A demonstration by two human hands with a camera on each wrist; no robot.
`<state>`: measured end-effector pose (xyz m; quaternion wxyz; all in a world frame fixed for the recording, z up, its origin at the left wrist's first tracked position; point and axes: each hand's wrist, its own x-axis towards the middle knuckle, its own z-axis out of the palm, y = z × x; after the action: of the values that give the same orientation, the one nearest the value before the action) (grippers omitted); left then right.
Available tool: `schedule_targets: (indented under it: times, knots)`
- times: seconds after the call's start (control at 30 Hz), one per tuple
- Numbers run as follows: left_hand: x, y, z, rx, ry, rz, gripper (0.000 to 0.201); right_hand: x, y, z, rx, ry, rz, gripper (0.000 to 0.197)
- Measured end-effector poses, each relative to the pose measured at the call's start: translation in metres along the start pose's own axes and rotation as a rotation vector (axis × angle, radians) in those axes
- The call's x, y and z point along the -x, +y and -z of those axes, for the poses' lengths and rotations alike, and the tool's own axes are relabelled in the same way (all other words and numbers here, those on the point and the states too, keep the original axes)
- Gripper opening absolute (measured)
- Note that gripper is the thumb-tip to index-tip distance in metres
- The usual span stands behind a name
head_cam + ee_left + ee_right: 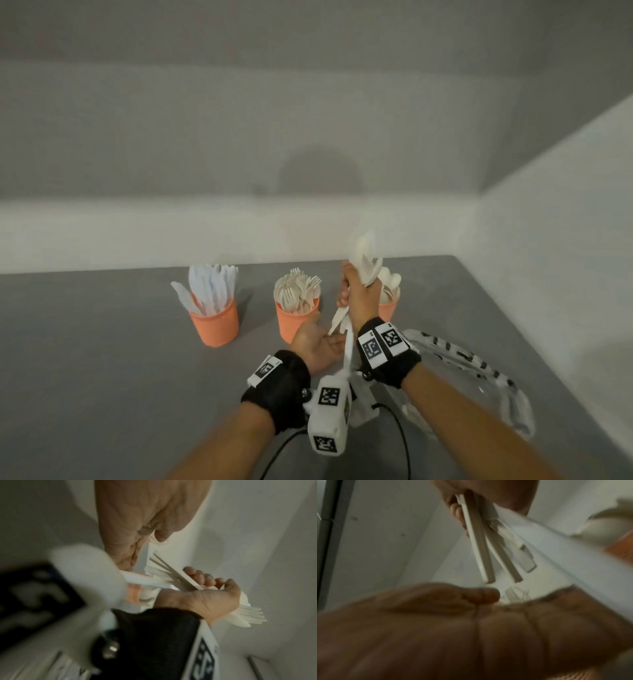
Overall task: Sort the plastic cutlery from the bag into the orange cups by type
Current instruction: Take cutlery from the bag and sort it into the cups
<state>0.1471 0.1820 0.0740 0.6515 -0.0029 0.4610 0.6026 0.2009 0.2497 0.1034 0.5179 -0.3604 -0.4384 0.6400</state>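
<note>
Toward the back edge of the grey counter (102, 342), at the left of a row, stood an orange cup (215, 323) packed with white knives (209, 291), their blades pointing up and fanned out. To its right, well apart, a second orange cup (293, 322) held cream forks (298, 291), tines up. In front of that cup the left hand (317, 346) lay palm up, fingers relaxed and spread wide, gripping nothing; the lower ends of some handles hung just above its palm, and whether they touched it could not be told. Just right of it the right hand (359, 294) was raised, its fingers wrapped tightly round a mixed bunch of cutlery (364, 260), the heads sticking up above the fist and the handles poking down below it. The left wrist view showed fork tines and a blade tip jutting from the far side of that fist (211, 600). Behind the right hand, partly hidden, stood a third orange cup (388, 310) with spoons (390, 281) in it. Both wrists wore black bands with white marker blocks. Near the counter's right edge, beside the right forearm, lay a clear plastic bag (479, 387), crumpled and printed with dark stripes; its contents could not be made out. A pale wall ran along the back and right edges.
</note>
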Motion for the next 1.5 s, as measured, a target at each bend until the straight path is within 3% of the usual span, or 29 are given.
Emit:
schedule_targets:
  times: [0.13, 0.2, 0.33, 0.47, 0.57, 0.67, 0.8, 0.93, 1.0, 1.1, 1.23, 1.3, 1.43, 1.5]
  knots:
    - [-0.002, 0.011, 0.021, -0.16, 0.164, -0.091, 0.047, 0.0, 0.011, -0.026, -0.006, -0.006, -0.004, 0.034]
    - [-0.008, 0.009, 0.039, -0.175, 0.201, -0.046, 0.052, -0.001, 0.007, -0.035, -0.036, -0.017, 0.004, 0.031]
    - [-0.008, 0.008, 0.055, -0.034, 0.104, 0.033, 0.064, 0.002, -0.004, -0.048, -0.082, -0.051, 0.032, 0.032]
    - [-0.001, 0.025, 0.04, 0.191, -0.02, -0.035, 0.065, 0.002, 0.004, -0.052, -0.078, -0.085, 0.009, 0.032]
    - [0.004, 0.042, 0.03, 0.202, -0.103, -0.09, 0.061, 0.005, 0.021, -0.051, -0.006, -0.13, -0.01, 0.029]
    - [0.008, 0.05, 0.024, 0.089, -0.112, -0.114, 0.051, 0.006, 0.035, -0.05, 0.112, -0.088, -0.028, 0.028]
    - [0.004, 0.049, 0.033, -0.371, -0.055, -0.109, 0.039, -0.008, 0.038, -0.047, 0.148, -0.053, -0.119, 0.035]
    - [0.003, 0.063, 0.045, -0.495, -0.139, -0.27, 0.032, -0.012, 0.037, -0.043, 0.24, -0.261, -0.257, 0.031]
    - [0.003, 0.072, 0.046, -0.565, -0.192, -0.334, 0.04, -0.01, 0.041, -0.042, 0.299, -0.381, -0.294, 0.022]
    - [0.001, 0.082, 0.046, -0.596, -0.193, -0.4, 0.051, -0.003, 0.05, -0.047, 0.388, -0.486, -0.377, 0.027]
    - [-0.002, 0.088, 0.044, -0.497, -0.102, -0.467, 0.014, 0.004, 0.048, -0.045, 0.384, -0.749, -0.598, 0.031]
    - [-0.005, 0.087, 0.044, -0.474, -0.058, -0.503, 0.011, 0.002, 0.045, -0.042, 0.359, -0.806, -0.641, 0.03]
    - [-0.014, 0.082, 0.037, -0.498, 0.117, -0.625, 0.025, 0.002, 0.052, -0.05, 0.55, -0.617, -0.315, 0.009]
    - [-0.018, 0.079, 0.031, -0.505, 0.215, -0.661, 0.027, 0.002, 0.062, -0.053, 0.542, -0.52, -0.222, 0.011]
